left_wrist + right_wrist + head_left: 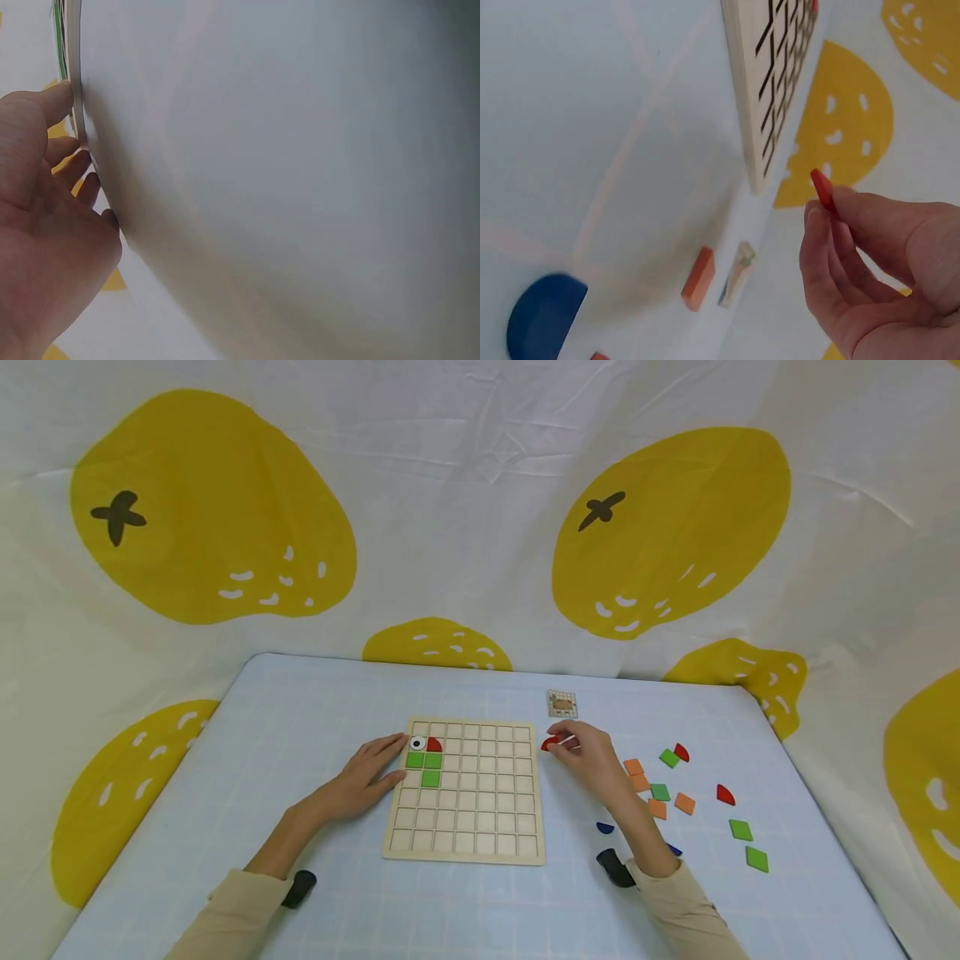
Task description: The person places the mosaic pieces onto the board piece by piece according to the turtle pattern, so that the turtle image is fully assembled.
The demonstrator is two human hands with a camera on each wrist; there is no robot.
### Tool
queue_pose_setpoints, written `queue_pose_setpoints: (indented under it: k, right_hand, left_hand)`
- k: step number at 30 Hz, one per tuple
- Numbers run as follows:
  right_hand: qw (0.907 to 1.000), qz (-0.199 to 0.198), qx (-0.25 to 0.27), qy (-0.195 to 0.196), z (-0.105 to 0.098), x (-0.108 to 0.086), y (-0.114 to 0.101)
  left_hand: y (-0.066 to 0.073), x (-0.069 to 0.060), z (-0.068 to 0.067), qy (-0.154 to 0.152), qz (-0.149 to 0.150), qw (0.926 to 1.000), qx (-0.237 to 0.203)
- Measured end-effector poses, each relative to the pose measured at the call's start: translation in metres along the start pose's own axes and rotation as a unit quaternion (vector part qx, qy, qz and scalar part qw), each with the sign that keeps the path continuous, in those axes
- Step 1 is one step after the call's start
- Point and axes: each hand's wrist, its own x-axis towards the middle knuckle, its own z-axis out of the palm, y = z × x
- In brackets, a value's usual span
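A wooden grid board (474, 793) lies flat on the table. In its upper left cells sit a white eye tile (417, 743), a red quarter-circle tile (434, 745) and three green square tiles (431, 778). My left hand (363, 781) rests at the board's left edge, its thumb and fingertips touching the rim; the left wrist view shows the hand (52, 202) with fingers extended. Just beyond the board's upper right edge, my right hand (588, 758) pinches a red quarter-circle tile (550, 744) between thumb and fingers. In the right wrist view the pinched tile (822, 187) is seen edge-on.
Loose tiles lie right of the board: several orange squares (684, 803), green tiles (740, 830), red quarter-circles (725, 794) and dark blue half-circles (605, 828). A small picture card (562, 703) lies behind the board's right corner. A patterned curtain (465, 527) hangs behind the table.
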Motion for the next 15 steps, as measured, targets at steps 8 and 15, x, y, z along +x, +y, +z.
queue_pose_setpoints:
  k: [8,15]
  right_hand:
    - [0.9993,-0.019,0.027,-0.015,0.024,0.003,-0.021]
    - [0.9967,-0.029,0.066,-0.037,0.041,0.005,-0.037]
  left_hand:
    - [-0.002,0.000,0.001,-0.001,-0.002,1.0000,-0.004]
    - [-0.002,0.001,0.001,0.002,0.000,1.0000,-0.003]
